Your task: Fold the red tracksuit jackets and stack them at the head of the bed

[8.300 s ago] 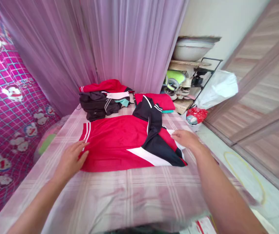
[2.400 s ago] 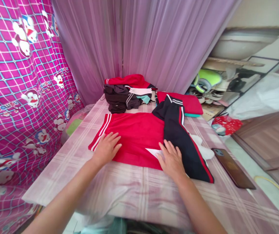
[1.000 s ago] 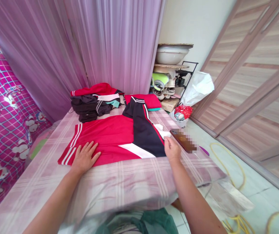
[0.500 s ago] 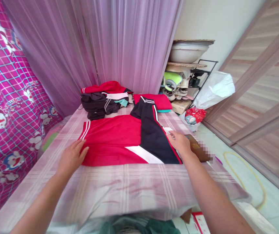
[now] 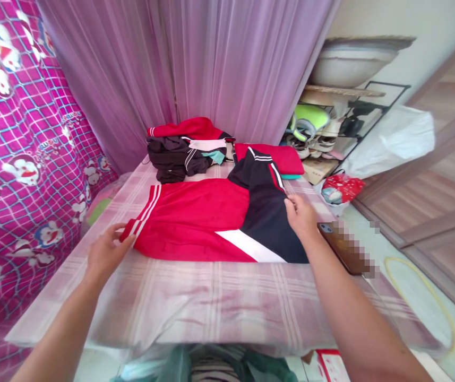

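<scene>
Jacket [image 5: 199, 212] mid-frame: smooth matt cloth; curtain [image 5: 235, 63] top: sheer, faintly shiny cloth; basin [image 5: 342, 66] upper right: smooth.

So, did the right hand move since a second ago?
Yes. The right hand has moved closer to the purple curtain, along the dark edge of the jacket.

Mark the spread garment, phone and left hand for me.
Spread garment [image 5: 199, 212], head view, on its red part.
Phone [image 5: 339, 246], head view, on its brown back.
Left hand [image 5: 105, 255], head view, middle of the hand.

Bright, diffuse daylight, soft faint shadows, slight blur, edges stretched by wide-angle distortion
</scene>
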`<state>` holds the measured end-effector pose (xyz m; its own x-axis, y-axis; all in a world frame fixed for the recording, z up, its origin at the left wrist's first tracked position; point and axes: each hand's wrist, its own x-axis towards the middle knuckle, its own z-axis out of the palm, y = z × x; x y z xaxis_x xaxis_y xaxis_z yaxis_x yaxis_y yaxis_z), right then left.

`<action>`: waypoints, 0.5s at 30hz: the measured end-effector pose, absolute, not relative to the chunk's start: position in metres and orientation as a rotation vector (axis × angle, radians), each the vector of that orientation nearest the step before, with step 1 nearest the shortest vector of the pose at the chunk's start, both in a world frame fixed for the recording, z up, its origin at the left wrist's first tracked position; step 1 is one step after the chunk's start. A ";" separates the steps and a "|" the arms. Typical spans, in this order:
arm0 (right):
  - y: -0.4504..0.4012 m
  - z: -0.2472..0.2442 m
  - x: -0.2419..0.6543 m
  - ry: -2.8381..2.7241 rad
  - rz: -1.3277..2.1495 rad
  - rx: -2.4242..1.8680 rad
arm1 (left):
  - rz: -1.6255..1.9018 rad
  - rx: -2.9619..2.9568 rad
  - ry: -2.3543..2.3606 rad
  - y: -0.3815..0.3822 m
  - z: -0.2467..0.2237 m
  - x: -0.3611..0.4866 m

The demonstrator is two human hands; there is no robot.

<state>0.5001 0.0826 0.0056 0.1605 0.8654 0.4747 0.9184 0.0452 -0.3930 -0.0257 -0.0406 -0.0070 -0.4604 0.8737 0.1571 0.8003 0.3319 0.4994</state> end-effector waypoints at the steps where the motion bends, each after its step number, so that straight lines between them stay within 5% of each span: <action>1: 0.086 0.008 0.498 -1.686 -0.138 -1.806 | 0.839 1.552 2.458 -0.043 -0.007 -0.026; 9: 0.090 -0.015 0.492 -1.856 -0.166 -1.963 | 0.753 1.438 2.290 -0.048 -0.016 -0.034; 15: 0.056 -0.013 0.503 -1.647 -0.234 -1.756 | 0.721 1.960 2.402 -0.033 0.003 -0.007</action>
